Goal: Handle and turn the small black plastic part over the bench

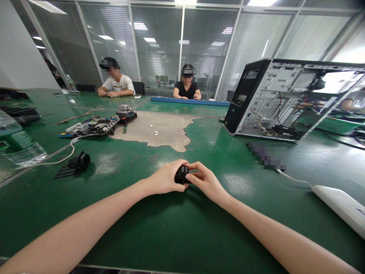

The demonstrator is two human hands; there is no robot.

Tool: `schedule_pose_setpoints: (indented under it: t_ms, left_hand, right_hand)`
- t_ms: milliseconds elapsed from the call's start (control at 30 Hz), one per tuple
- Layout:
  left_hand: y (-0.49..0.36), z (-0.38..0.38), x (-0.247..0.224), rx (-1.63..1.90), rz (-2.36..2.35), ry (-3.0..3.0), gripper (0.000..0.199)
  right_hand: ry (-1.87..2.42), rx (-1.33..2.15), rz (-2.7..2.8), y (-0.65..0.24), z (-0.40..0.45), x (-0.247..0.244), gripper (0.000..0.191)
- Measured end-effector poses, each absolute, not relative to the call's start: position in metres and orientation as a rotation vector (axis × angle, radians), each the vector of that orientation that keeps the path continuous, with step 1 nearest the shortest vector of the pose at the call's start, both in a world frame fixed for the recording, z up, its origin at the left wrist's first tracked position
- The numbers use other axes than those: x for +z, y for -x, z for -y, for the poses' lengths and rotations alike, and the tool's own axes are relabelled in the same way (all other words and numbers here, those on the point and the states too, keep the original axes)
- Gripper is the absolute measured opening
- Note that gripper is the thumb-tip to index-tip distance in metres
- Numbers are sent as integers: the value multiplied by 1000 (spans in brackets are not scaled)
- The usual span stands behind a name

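Both hands meet over the green tabletop, around a small rounded black part (180,174). My left hand (165,178) wraps the part from the left, thumb below and fingers over the top. From the right, my right hand (207,180) pinches its edge with thumb and forefinger. The part's exact kind does not show, since fingers cover much of it. Left of my hands lies another black piece (76,163), with a round ring at one end and thin prongs at the other.
An open computer case (256,102) stands at the right. A circuit board (91,127) and a cooler (125,112) lie left of centre. A water bottle (21,142) is at the left edge, a white power bank (342,207) at the right. Two people sit across the table.
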State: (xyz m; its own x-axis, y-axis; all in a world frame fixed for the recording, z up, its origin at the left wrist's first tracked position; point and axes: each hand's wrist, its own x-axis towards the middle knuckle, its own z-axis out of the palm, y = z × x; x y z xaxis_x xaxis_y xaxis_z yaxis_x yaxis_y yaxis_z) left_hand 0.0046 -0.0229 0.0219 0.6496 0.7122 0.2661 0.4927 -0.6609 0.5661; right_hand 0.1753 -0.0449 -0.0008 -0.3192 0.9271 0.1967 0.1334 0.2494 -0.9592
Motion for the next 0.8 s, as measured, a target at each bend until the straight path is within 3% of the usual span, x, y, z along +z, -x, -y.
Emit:
schedule_pose_setpoints:
  t_ms: [533, 800]
  left_hand:
    - [-5, 20, 22, 569, -925, -2244, 54]
    - [-5, 23, 23, 578, -983, -2262, 54]
  right_hand:
    - [914, 1016, 1786, -178, 48, -2, 31]
    - [970, 1146, 1660, -173, 48, 2, 20]
